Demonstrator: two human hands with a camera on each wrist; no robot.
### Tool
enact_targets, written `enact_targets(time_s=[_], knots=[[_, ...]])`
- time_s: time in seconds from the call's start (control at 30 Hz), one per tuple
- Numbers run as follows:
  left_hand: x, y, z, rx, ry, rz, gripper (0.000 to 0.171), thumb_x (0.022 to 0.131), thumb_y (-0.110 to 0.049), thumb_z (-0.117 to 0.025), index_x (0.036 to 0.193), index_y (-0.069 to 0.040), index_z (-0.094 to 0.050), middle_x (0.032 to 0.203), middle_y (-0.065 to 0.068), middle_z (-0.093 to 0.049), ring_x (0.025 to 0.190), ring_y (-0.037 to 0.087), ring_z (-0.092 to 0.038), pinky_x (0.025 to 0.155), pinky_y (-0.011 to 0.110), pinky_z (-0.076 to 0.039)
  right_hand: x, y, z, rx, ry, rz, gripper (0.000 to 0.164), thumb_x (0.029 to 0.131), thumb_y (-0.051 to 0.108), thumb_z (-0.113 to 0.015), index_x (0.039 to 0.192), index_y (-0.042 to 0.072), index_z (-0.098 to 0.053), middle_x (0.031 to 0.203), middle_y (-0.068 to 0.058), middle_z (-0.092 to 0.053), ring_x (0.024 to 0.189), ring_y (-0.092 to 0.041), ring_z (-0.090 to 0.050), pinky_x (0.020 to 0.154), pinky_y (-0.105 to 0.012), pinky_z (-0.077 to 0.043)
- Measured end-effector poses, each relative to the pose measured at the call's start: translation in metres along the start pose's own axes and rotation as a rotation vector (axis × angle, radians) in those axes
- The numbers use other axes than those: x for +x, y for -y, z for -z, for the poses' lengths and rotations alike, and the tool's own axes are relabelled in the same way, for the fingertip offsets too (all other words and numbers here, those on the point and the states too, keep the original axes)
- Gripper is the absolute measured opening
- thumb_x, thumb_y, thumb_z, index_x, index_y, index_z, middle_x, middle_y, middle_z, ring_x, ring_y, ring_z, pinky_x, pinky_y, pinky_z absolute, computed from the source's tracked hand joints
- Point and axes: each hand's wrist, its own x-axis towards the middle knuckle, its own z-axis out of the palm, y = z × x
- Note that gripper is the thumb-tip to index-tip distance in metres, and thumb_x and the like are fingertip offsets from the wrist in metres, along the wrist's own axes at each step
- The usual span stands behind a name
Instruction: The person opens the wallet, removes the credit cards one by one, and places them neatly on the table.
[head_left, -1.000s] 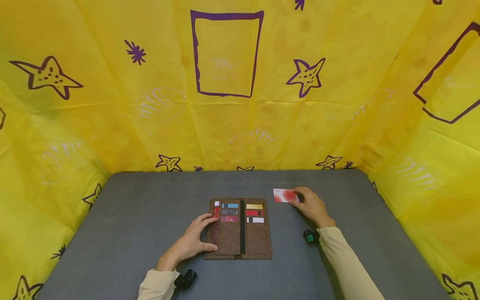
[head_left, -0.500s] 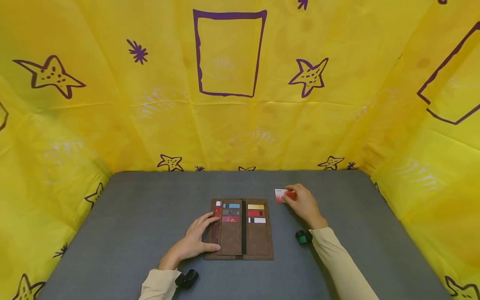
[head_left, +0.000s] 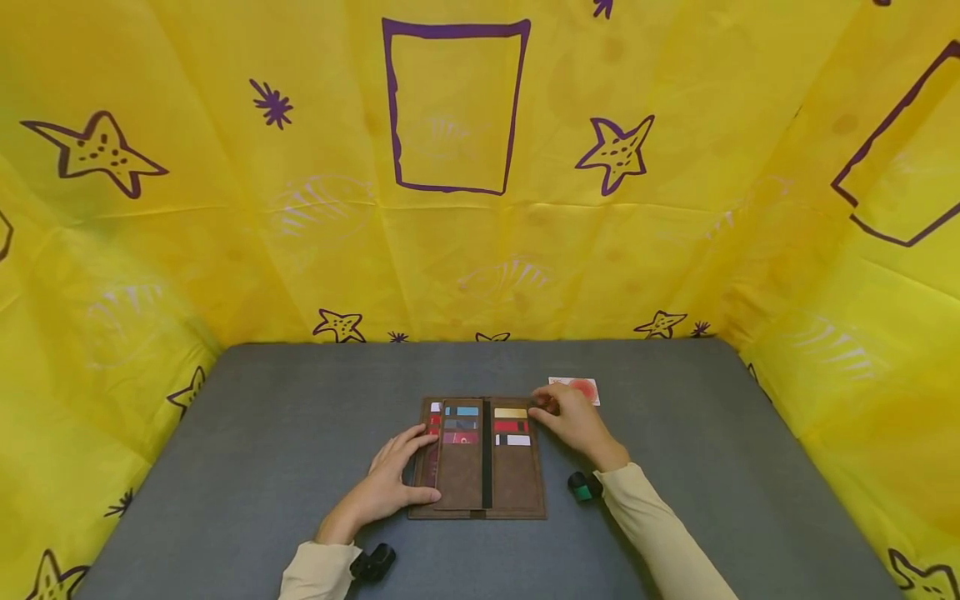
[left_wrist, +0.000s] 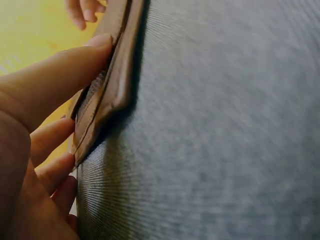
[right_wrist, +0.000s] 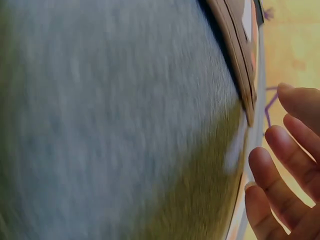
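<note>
An unfolded brown wallet point(head_left: 517, 475) lies on the grey table, with cards point(head_left: 461, 424) showing in its slots on both halves. My left hand point(head_left: 382, 483) rests along its left edge, thumb on the leather low down and fingers spread higher up. In the left wrist view the thumb point(left_wrist: 75, 65) presses on the wallet's flap, with other fingertips at its edge. My right hand point(head_left: 576, 421) hovers at the wallet's upper right corner; its fingers point(right_wrist: 277, 185) are relaxed with nothing between them. Behind it, a white and red card point(head_left: 585, 390) lies on the table, partly hidden by that hand.
The grey table point(head_left: 300, 417) runs back to a yellow printed cloth point(head_left: 450, 275), which also closes off both sides. A dark elastic band point(head_left: 487, 467) runs down the wallet's middle. Black wrist cameras point(head_left: 372, 562) sit at both sleeves.
My right hand has let go of the white and red card, leaving it on the table, and moved left to the wallet's upper right corner. The left hand stays on the wallet.
</note>
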Motion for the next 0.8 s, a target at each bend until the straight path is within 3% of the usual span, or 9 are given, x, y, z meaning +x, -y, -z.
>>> enact_targets(time_s=[0.2, 0.43, 0.57, 0.8], knots=[[0.001, -0.005, -0.002, 0.002, -0.058, 0.019, 0.074, 0.076, -0.028, -0.086, 0.141, -0.01, -0.055, 0.158, 0.013, -0.039, 0.147, 0.045, -0.027, 0.111, 0.071, -0.026, -0.002, 0.009, -0.007, -0.021, 0.026, 0.001, 0.025, 0.084, 0.019, -0.079, 0.104, 0.005, -0.073, 0.088, -0.002, -0.07, 0.077, -0.011, -0.063, 0.071, -0.026, -0.054], [0.0, -0.008, 0.0, 0.013, -0.118, -0.016, 0.069, 0.076, -0.025, -0.086, 0.137, -0.011, -0.059, 0.145, 0.012, -0.053, 0.138, 0.039, -0.046, 0.109, 0.061, -0.037, -0.003, 0.015, -0.01, -0.008, 0.094, 0.025, 0.024, 0.086, 0.019, -0.077, 0.105, 0.005, -0.073, 0.092, -0.004, -0.068, 0.078, -0.013, -0.06, 0.072, -0.026, -0.052], [-0.001, -0.008, 0.004, 0.038, -0.068, -0.036, 0.074, 0.075, -0.03, -0.087, 0.14, -0.011, -0.056, 0.145, 0.011, -0.054, 0.137, 0.039, -0.045, 0.109, 0.061, -0.038, -0.003, 0.014, -0.012, -0.028, 0.105, 0.026, 0.024, 0.086, 0.02, -0.077, 0.106, 0.006, -0.073, 0.093, -0.002, -0.068, 0.08, -0.013, -0.059, 0.073, -0.026, -0.051], [0.0, -0.012, 0.014, 0.106, 0.065, -0.053, 0.092, 0.071, -0.031, -0.089, 0.146, 0.0, -0.046, 0.156, 0.019, -0.04, 0.142, 0.045, -0.036, 0.11, 0.064, -0.034, -0.002, 0.013, -0.013, -0.047, 0.093, 0.028, 0.024, 0.086, 0.021, -0.078, 0.105, 0.006, -0.074, 0.089, -0.001, -0.064, 0.078, -0.012, -0.055, 0.071, -0.025, -0.048]])
